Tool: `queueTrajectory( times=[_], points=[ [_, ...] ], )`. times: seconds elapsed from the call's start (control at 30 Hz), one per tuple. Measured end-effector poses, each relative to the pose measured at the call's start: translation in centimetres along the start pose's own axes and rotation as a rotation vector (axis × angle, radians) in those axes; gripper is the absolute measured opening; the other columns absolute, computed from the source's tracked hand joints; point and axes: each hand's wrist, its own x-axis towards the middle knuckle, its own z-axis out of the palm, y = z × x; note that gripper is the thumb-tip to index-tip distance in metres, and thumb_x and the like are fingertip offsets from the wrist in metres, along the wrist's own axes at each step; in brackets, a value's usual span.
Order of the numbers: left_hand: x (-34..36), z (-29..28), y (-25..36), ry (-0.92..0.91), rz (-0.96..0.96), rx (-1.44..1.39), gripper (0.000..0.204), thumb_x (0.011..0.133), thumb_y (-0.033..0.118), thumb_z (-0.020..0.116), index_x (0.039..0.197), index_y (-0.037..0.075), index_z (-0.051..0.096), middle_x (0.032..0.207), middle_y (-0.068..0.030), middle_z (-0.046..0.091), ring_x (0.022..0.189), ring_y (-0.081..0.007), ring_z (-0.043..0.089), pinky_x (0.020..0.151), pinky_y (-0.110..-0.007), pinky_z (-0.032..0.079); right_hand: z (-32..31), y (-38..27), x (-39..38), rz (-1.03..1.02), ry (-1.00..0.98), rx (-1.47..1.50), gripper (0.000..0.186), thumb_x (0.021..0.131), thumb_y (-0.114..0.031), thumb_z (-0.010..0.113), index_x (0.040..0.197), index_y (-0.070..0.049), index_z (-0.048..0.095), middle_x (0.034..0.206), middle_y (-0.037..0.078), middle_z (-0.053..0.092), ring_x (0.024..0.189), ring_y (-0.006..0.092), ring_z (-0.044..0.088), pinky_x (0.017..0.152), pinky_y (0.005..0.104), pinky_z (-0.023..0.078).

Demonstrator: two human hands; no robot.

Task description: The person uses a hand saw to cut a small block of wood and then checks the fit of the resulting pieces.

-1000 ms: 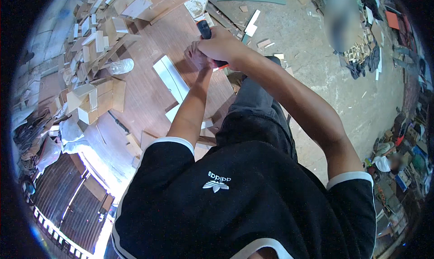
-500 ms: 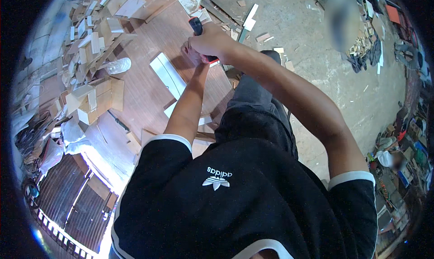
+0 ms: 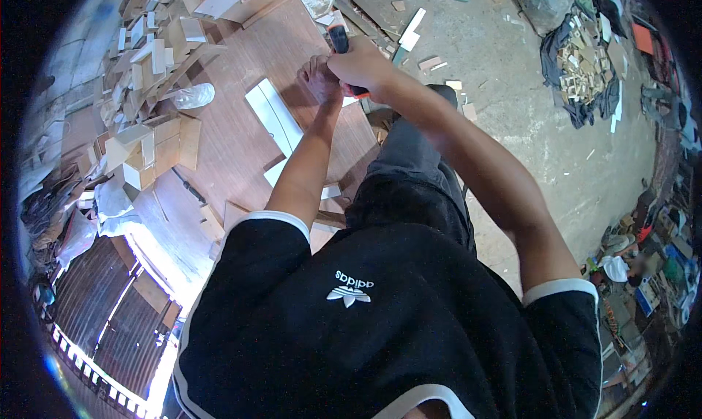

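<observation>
I see my right hand [image 3: 363, 66] clamped on the red-and-black tool [image 3: 341, 44], as half a second ago. My left hand [image 3: 319, 79] presses the brown board [image 3: 234, 137]; its grip I cannot tell.

Wood offcuts [image 3: 157, 42] heaped beside a clear plastic bottle [image 3: 192, 95].

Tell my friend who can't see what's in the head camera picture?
A person's right hand grips an orange-and-black tool beside the left hand, over a brown wooden board. White strips and wood scraps lie around.
</observation>
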Motion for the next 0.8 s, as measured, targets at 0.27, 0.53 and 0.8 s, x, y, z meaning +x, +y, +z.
queueTrajectory(
  times=[0.27, 0.53, 0.8],
  points=[
    [1.7, 0.0, 2.8, 0.513, 0.209, -0.227, 0.018, 0.079, 0.031, 0.051, 0.083, 0.014, 0.054, 0.081, -0.0033, 0.053, 0.082, -0.0220, 0.050, 0.081, -0.039, 0.034, 0.9, 3.5, 4.1, -0.027, 0.105, -0.258, 0.015, 0.075, -0.007, 0.055, 0.065, 0.003, 0.054, 0.055, 0.011, 0.055, 0.044, 0.0178, 0.055, 0.038, 0.0313, 0.041],
    [2.6, -2.7, 2.3, 0.112, 0.092, 0.164, 0.012, 0.079, 0.027, 0.053, 0.082, 0.016, 0.055, 0.074, -0.0014, 0.050, 0.076, -0.0193, 0.049, 0.075, -0.035, 0.034, 0.4, -1.8, -1.6, -0.013, -0.007, -0.103, 0.009, 0.079, -0.008, 0.053, 0.074, -0.001, 0.052, 0.055, 0.006, 0.050, 0.042, 0.0133, 0.048, 0.037, 0.0285, 0.038],
    [2.3, -3.4, 2.5, 0.132, 0.118, 0.148, 0.009, 0.075, 0.024, 0.054, 0.080, 0.016, 0.054, 0.078, -0.0009, 0.051, 0.080, -0.0193, 0.049, 0.076, -0.036, 0.035, 0.6, -2.0, -2.7, -0.105, -0.048, -0.055, 0.011, 0.079, -0.009, 0.052, 0.075, 0.000, 0.052, 0.052, 0.006, 0.050, 0.040, 0.0140, 0.049, 0.036, 0.0279, 0.038]
  ],
)
